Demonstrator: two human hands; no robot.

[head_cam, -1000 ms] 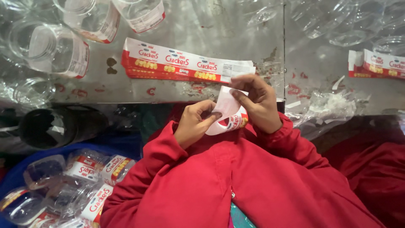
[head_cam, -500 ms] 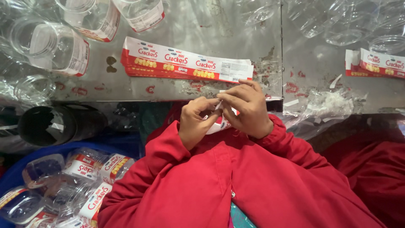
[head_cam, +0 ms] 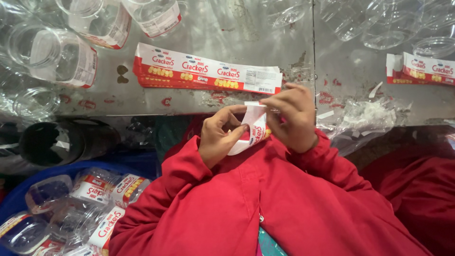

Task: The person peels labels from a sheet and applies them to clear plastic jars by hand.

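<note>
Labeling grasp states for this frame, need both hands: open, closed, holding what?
Left hand: closed on the curled red-and-white label strip.
Right hand: closed, pinching the same label strip at its top edge.

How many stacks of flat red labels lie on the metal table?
2: one stack lies at the table's middle, above the hands; a second stack lies at the right edge, partly cut off.

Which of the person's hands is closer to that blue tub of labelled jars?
Left. The left hand is up and to the right of the blue tub; the right hand is farther right, across the curled label.
</note>
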